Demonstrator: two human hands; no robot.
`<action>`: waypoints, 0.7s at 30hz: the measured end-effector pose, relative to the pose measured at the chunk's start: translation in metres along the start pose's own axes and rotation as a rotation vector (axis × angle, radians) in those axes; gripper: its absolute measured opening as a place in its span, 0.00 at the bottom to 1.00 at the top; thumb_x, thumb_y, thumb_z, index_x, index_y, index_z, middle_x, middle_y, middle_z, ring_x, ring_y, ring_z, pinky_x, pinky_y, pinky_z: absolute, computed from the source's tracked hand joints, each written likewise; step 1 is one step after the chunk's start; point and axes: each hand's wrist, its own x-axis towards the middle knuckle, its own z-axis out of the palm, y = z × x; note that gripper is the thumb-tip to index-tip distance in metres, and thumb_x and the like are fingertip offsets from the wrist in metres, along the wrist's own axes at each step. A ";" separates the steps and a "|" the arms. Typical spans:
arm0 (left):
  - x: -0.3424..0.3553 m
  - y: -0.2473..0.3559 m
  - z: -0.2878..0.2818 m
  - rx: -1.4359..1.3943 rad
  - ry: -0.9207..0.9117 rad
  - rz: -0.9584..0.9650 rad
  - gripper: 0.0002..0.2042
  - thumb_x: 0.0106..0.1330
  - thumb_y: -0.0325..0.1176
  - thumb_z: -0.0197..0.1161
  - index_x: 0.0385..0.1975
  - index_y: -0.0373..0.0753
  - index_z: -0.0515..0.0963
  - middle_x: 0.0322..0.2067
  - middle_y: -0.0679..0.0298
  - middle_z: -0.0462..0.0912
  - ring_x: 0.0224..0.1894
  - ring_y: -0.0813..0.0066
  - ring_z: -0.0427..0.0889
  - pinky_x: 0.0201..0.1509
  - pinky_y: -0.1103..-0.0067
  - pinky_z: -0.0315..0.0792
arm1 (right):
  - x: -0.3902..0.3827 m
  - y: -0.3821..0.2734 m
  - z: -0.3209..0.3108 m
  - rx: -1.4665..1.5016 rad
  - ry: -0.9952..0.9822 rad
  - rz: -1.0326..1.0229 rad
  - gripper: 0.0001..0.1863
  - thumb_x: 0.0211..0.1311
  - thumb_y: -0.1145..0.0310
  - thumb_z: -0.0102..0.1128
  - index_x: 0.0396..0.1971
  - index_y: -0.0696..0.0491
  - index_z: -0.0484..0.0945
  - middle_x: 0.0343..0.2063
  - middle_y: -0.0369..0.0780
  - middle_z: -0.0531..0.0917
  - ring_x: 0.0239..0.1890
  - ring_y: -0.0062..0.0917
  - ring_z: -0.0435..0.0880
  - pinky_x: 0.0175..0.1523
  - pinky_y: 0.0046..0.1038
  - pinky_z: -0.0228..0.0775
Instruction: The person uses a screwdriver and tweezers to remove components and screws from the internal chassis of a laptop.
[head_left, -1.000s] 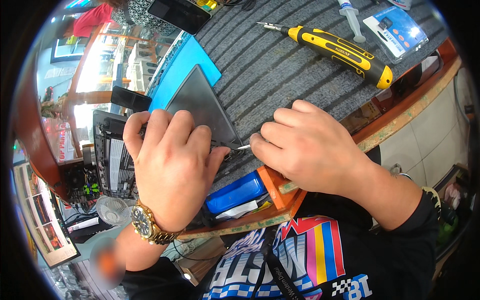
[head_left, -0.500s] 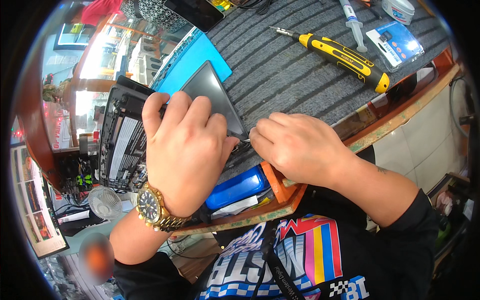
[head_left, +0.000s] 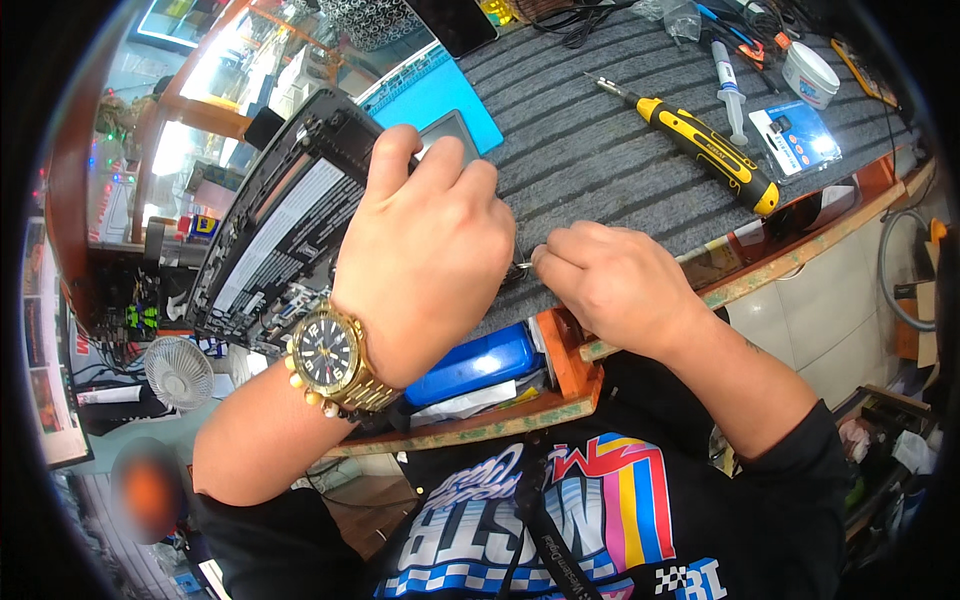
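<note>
An opened laptop (head_left: 275, 225) stands tilted at the left, its inner parts bare and a long dark battery showing. My left hand (head_left: 430, 235) is closed on the laptop, fingers curled over its upper edge. Beyond the knuckles, part of the dark screen (head_left: 449, 129) shows; the rest is hidden by this hand. My right hand (head_left: 620, 285) is pinched just right of my left hand, close above the mat. A small shiny metal tip (head_left: 524, 265) sticks out from its fingertips toward the laptop; its kind is hidden by the fingers.
A yellow and black cordless screwdriver (head_left: 705, 150) lies on the grey striped mat (head_left: 590, 180). Past it are a syringe (head_left: 729, 92), a blister pack (head_left: 796, 138) and a white tub (head_left: 808, 75). A blue mat (head_left: 450, 90) lies behind the laptop; a blue case (head_left: 475, 362) sits nearest me.
The laptop's base has swung to show more of its inside, and my left hand hides more of the screen. My right hand keeps its pinch near the laptop. The whole view has shifted.
</note>
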 end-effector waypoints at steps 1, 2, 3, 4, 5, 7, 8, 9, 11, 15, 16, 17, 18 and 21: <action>0.000 0.000 0.000 0.019 -0.026 0.015 0.12 0.51 0.40 0.79 0.26 0.43 0.84 0.33 0.67 0.77 0.48 0.64 0.77 0.68 0.57 0.64 | 0.000 0.000 0.001 0.000 -0.010 -0.006 0.03 0.56 0.70 0.63 0.31 0.50 0.80 0.33 0.36 0.79 0.41 0.32 0.84 0.44 0.34 0.81; 0.000 -0.001 0.001 0.032 -0.021 0.021 0.11 0.52 0.41 0.79 0.26 0.43 0.85 0.33 0.67 0.78 0.48 0.65 0.78 0.68 0.58 0.64 | 0.001 0.000 0.002 -0.016 0.008 -0.017 0.03 0.55 0.69 0.63 0.30 0.50 0.80 0.32 0.36 0.79 0.40 0.32 0.83 0.43 0.34 0.80; 0.000 -0.001 0.002 0.022 -0.017 0.012 0.11 0.52 0.41 0.79 0.26 0.43 0.85 0.33 0.67 0.78 0.48 0.65 0.78 0.68 0.58 0.64 | 0.001 0.001 0.002 -0.036 0.023 -0.026 0.03 0.55 0.69 0.63 0.29 0.50 0.79 0.32 0.36 0.79 0.40 0.32 0.83 0.42 0.35 0.79; -0.001 -0.001 0.002 0.040 -0.009 0.026 0.11 0.53 0.41 0.78 0.26 0.43 0.85 0.33 0.67 0.78 0.48 0.65 0.78 0.68 0.58 0.64 | 0.002 0.001 0.002 -0.039 0.010 -0.030 0.03 0.55 0.69 0.63 0.29 0.50 0.79 0.32 0.36 0.79 0.40 0.32 0.83 0.42 0.35 0.79; -0.001 -0.001 0.003 0.059 -0.002 0.040 0.10 0.53 0.41 0.78 0.25 0.43 0.86 0.33 0.67 0.78 0.48 0.65 0.78 0.68 0.59 0.64 | 0.003 0.001 0.001 -0.048 0.043 -0.057 0.06 0.55 0.70 0.65 0.32 0.52 0.81 0.30 0.36 0.78 0.37 0.32 0.82 0.39 0.35 0.78; -0.003 -0.003 0.006 0.054 0.024 0.038 0.10 0.53 0.41 0.78 0.26 0.44 0.86 0.33 0.67 0.79 0.48 0.66 0.78 0.68 0.60 0.65 | 0.005 0.001 0.000 -0.058 0.058 -0.089 0.08 0.54 0.72 0.67 0.35 0.55 0.83 0.27 0.37 0.77 0.33 0.33 0.81 0.37 0.35 0.76; -0.004 -0.003 0.007 0.064 0.038 0.055 0.10 0.53 0.41 0.78 0.26 0.44 0.86 0.33 0.67 0.80 0.48 0.67 0.78 0.68 0.60 0.65 | 0.007 0.001 0.000 -0.082 0.061 -0.108 0.08 0.54 0.72 0.68 0.35 0.55 0.84 0.27 0.37 0.76 0.33 0.32 0.81 0.36 0.35 0.76; -0.004 -0.003 0.007 0.072 0.052 0.073 0.10 0.53 0.41 0.78 0.26 0.44 0.86 0.33 0.67 0.80 0.49 0.67 0.79 0.67 0.61 0.65 | 0.007 0.001 -0.001 -0.107 0.061 -0.126 0.08 0.53 0.72 0.68 0.34 0.55 0.84 0.26 0.36 0.76 0.33 0.32 0.81 0.36 0.35 0.75; -0.005 -0.004 0.008 0.037 0.044 0.071 0.08 0.55 0.40 0.77 0.26 0.44 0.87 0.34 0.67 0.81 0.49 0.68 0.79 0.66 0.62 0.66 | 0.008 0.002 -0.001 -0.115 0.041 -0.140 0.07 0.53 0.72 0.69 0.33 0.55 0.84 0.27 0.36 0.78 0.34 0.32 0.80 0.36 0.36 0.75; -0.007 -0.003 0.006 0.030 0.032 0.086 0.04 0.59 0.34 0.70 0.24 0.45 0.87 0.34 0.67 0.84 0.49 0.69 0.80 0.65 0.65 0.66 | 0.010 0.002 -0.001 -0.153 0.052 -0.159 0.03 0.55 0.69 0.66 0.28 0.51 0.81 0.30 0.35 0.80 0.38 0.31 0.82 0.40 0.34 0.77; -0.007 -0.003 0.006 0.031 0.042 0.090 0.04 0.58 0.33 0.69 0.23 0.45 0.87 0.33 0.67 0.84 0.49 0.69 0.81 0.64 0.66 0.67 | 0.010 0.002 -0.001 -0.156 0.056 -0.165 0.03 0.54 0.70 0.66 0.28 0.51 0.81 0.30 0.35 0.80 0.38 0.31 0.82 0.40 0.34 0.78; -0.008 -0.002 0.006 0.032 0.052 0.094 0.05 0.58 0.32 0.68 0.22 0.45 0.87 0.33 0.67 0.85 0.48 0.70 0.81 0.64 0.68 0.68 | 0.010 0.002 -0.001 -0.159 0.061 -0.172 0.04 0.53 0.70 0.67 0.29 0.51 0.82 0.31 0.35 0.80 0.38 0.31 0.82 0.41 0.34 0.78; -0.007 0.000 0.000 0.097 0.100 0.114 0.04 0.56 0.31 0.68 0.21 0.45 0.87 0.32 0.68 0.86 0.47 0.70 0.82 0.63 0.70 0.68 | 0.011 0.003 -0.001 -0.163 0.053 -0.178 0.04 0.53 0.70 0.67 0.29 0.51 0.82 0.31 0.35 0.80 0.38 0.31 0.82 0.41 0.34 0.78; -0.007 0.000 0.001 0.103 0.103 0.120 0.04 0.56 0.31 0.68 0.21 0.45 0.88 0.31 0.67 0.85 0.46 0.69 0.83 0.63 0.69 0.68 | 0.011 0.004 -0.002 -0.174 0.042 -0.207 0.05 0.53 0.71 0.68 0.30 0.51 0.82 0.31 0.35 0.80 0.38 0.31 0.82 0.40 0.35 0.78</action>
